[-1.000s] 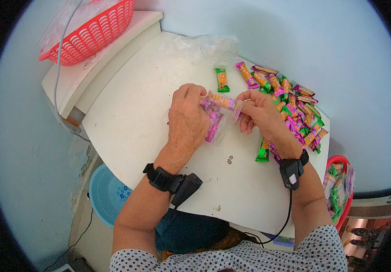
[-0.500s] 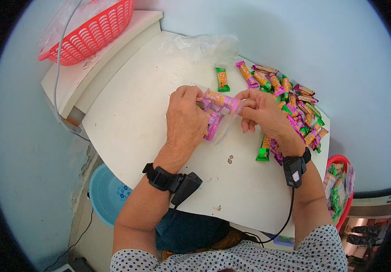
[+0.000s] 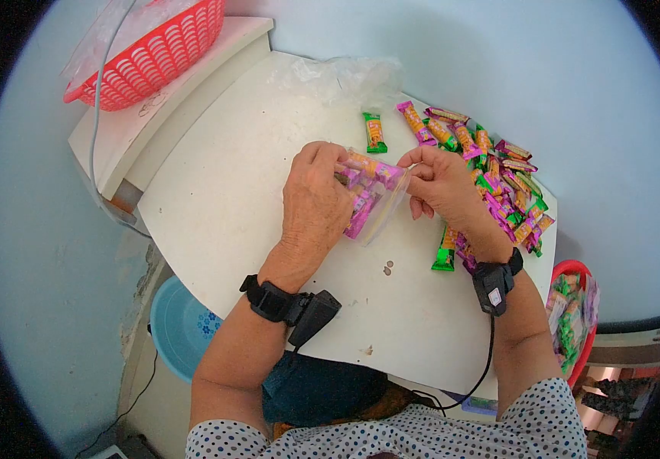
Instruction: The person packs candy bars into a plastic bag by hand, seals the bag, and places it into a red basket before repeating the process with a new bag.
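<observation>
Both hands hold a small clear plastic bag (image 3: 380,203) over the white table (image 3: 223,199). My left hand (image 3: 315,199) grips the bag's left side; my right hand (image 3: 441,183) pinches its right rim. Inside the bag lie several purple-wrapped candy bars (image 3: 362,200), one lying across the mouth. A heap of purple and green candy bars (image 3: 498,187) lies just right of my right hand. A single green bar (image 3: 374,133) lies beyond the bag.
A red basket (image 3: 150,53) with clear plastic sits on a raised shelf at the far left. Crumpled clear plastic (image 3: 341,76) lies at the table's far edge. A second red basket (image 3: 575,317) of candies stands low right. A blue basin (image 3: 181,325) is under the table.
The purple bar held at the bag's mouth has slid down into the bag. My right hand's fingers have shifted onto the bag's rim.
</observation>
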`<state>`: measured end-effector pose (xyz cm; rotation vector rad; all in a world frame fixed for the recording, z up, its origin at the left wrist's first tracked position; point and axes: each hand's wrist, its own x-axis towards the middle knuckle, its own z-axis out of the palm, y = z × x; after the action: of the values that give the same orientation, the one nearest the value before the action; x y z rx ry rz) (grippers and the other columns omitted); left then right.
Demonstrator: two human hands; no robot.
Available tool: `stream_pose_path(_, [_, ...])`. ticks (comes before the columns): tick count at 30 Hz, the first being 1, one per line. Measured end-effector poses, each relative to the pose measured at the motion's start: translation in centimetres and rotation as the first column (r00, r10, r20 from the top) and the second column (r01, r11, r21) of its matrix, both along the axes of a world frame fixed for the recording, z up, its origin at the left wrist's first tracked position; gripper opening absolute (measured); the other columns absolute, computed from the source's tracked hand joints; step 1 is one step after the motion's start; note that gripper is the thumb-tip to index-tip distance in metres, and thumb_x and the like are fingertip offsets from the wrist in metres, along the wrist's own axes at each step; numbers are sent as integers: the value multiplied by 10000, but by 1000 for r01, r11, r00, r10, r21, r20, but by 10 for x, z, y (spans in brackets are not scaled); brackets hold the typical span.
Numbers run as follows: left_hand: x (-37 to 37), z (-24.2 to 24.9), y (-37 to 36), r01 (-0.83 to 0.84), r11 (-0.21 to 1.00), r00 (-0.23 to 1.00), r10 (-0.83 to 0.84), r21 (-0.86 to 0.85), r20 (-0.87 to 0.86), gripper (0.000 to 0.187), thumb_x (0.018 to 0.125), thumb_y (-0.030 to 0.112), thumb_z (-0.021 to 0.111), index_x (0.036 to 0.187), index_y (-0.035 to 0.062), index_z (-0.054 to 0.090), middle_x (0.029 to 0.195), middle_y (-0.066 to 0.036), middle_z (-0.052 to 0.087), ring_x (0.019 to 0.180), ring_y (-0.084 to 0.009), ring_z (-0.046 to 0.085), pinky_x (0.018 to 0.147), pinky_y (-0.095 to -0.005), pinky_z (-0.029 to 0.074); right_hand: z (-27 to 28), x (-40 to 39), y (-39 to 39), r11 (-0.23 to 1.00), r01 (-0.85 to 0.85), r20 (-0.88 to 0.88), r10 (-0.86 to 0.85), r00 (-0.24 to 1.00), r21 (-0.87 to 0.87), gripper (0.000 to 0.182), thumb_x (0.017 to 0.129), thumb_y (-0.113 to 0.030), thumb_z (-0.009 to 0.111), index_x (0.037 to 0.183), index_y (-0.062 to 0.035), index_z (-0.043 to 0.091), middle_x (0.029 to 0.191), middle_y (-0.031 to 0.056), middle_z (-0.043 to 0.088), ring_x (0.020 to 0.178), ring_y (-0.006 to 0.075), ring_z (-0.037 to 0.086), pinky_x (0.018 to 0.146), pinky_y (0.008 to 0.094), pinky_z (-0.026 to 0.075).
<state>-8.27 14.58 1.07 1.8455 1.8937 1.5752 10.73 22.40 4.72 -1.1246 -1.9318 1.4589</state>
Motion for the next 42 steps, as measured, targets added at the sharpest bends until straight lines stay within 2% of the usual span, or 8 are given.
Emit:
stream_pose_path(5, [1, 3, -1, 27, 999, 1000, -27, 31, -3, 272, 778, -146, 478, 965, 10, 597, 1007, -177, 638, 851, -304, 675, 744, -386, 550, -21, -7, -1, 971, 101, 104, -127, 986, 219, 117, 833, -134, 689, 867, -34, 638, 631, 51, 634, 516, 148, 616, 449, 307, 448])
stream_pose_path(9, [3, 10, -3, 22, 999, 999, -23, 32, 25, 275, 782, -125, 486, 982, 17, 609, 1044, -187, 640, 898, -336, 662, 806, -413, 534, -17, -14, -11, 823, 87, 282, -289, 915, 561, 169, 787, -201, 733, 831, -65, 642, 657, 83, 629, 611, 235, 634, 551, 382, 473])
stream_pose_path(11, [2, 11, -4, -104, 994, 993, 106, 34, -59, 262, 789, -99, 501, 997, 12, 616, 1059, -190, 641, 923, -347, 655, 840, -426, 518, -14, -15, -14, 747, 52, 335, -358, 872, 663, 206, 784, -239, 750, 832, -71, 642, 722, 111, 639, 672, 264, 638, 595, 396, 480])
stream_pose_path(14, [-4, 9, -4, -191, 981, 980, 190, -20, -54, 243, 809, -59, 512, 1018, -1, 623, 1079, -203, 643, 971, -359, 645, 882, -436, 496, -21, -10, -7, 613, -29, 266, -299, 917, 790, 250, 776, -256, 766, 833, -51, 635, 851, 139, 657, 742, 260, 644, 624, 395, 484])
stream_pose_path(20, [-18, 1, -1, -221, 968, 975, 221, -116, -15, 213, 857, -6, 518, 1041, -24, 625, 1027, -230, 672, 968, -356, 666, 860, -417, 513, -3, -7, -6, 852, -129, 242, 3, 970, 507, 283, 775, -230, 773, 924, -22, 653, 901, 130, 661, 747, 219, 630, 661, 354, 505])
stream_pose_path(23, [-20, 3, 0, -191, 966, 979, 201, -176, 38, 199, 855, -9, 517, 1022, -42, 618, 973, -249, 669, 919, -381, 659, 824, -443, 512, -9, -5, -1, 893, -108, 256, -8, 967, 436, 296, 781, -220, 780, 954, -10, 662, 858, 115, 669, 720, 192, 623, 664, 330, 509])
stream_pose_path(33, [-14, 4, 0, -96, 985, 995, 96, -140, -5, 164, 872, -32, 525, 993, -4, 632, 903, -185, 690, 818, -317, 680, 748, -385, 533, -21, -13, -5, 893, 35, 120, -100, 988, 450, 262, 760, -178, 791, 938, -10, 696, 811, 102, 678, 690, 173, 621, 640, 312, 499])
stream_pose_path(42, [-9, 3, 0, -74, 997, 997, 73, -23, -25, 180, 833, -77, 541, 970, 1, 628, 1009, -184, 666, 870, -324, 667, 785, -393, 528, -24, -13, -6, 875, 47, 95, -106, 990, 482, 239, 760, -151, 785, 938, -10, 710, 828, 99, 675, 686, 172, 615, 638, 304, 488])
